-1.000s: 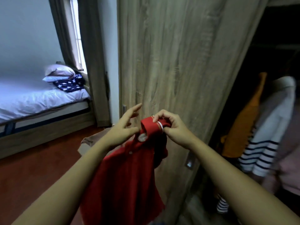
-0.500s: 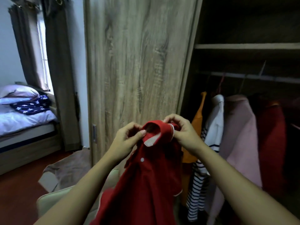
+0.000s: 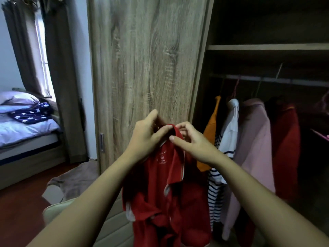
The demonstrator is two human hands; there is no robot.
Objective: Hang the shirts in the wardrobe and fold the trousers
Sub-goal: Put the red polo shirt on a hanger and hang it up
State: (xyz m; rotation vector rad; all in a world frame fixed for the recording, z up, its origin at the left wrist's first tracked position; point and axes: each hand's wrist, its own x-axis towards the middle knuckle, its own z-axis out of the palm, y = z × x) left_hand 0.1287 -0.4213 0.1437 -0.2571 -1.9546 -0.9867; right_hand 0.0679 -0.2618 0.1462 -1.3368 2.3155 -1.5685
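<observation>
Where I see the red polo shirt [image 3: 160, 193]: held up in the air in front of the wardrobe door [image 3: 147, 68], just left of the open compartment. It hangs down from its collar, with white trim showing at the collar and a sleeve.
Left hand [image 3: 146, 138]: I read it as pinching the collar's left side between thumb and fingers.
Right hand [image 3: 194, 143]: fingers curled round the collar's right side, thumb laid across the front. The two hands sit close together.
Door: a wood-grain sliding panel directly behind the shirt.
Rail [image 3: 284, 80]: runs across the open right half, under a shelf [image 3: 267, 47].
On the rail: from the left I see an orange garment [image 3: 211, 132], a white shirt with navy stripes [image 3: 229, 132], a pink shirt [image 3: 254, 148] and a dark red garment [image 3: 286, 143], side by side.
Bed [image 3: 26, 134]: far left, with a pillow [image 3: 19, 98] and a star-print navy cloth [image 3: 30, 116] on it.
Floor: a brown cloth [image 3: 76, 177] lies crumpled beside the foot of the door.
</observation>
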